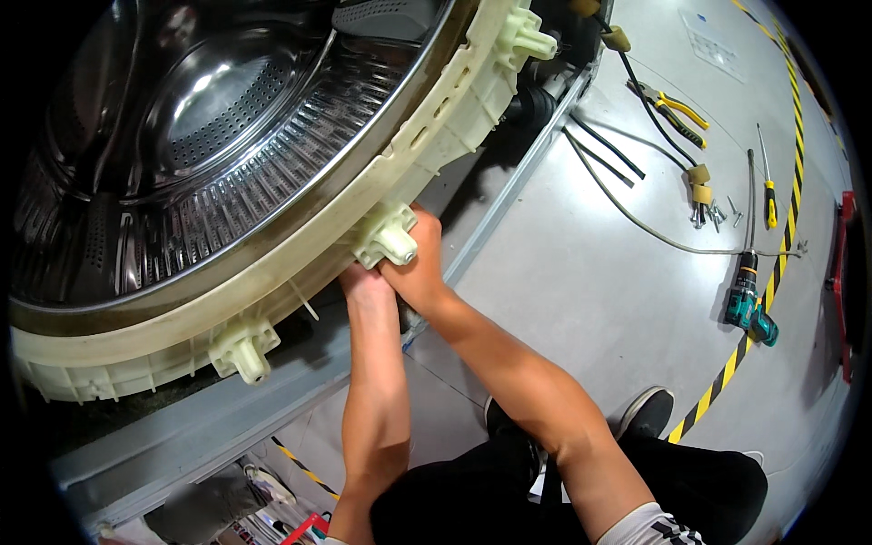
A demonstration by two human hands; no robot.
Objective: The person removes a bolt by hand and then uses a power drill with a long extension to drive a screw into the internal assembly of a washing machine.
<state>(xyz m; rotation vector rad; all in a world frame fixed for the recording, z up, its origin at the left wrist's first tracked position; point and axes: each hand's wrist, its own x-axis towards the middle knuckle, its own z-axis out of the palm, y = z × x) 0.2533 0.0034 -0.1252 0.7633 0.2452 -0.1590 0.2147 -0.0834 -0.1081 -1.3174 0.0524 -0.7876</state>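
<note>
A washing machine tub with a cream plastic rim fills the upper left, its steel drum showing inside. Both my arms reach under the rim's outer edge, close together at a plastic mounting lug. Only the wrist and back of my left hand show just below that lug; its fingers are hidden beneath the tub. Beside the lug, my right hand bends round its right side, its fingers also out of sight. Whatever either hand touches under there is hidden.
A grey metal cabinet edge runs below the tub. On the floor at right lie yellow-black pliers, a screwdriver, a teal drill with a long bit, loose screws and cables. My shoe is near striped floor tape.
</note>
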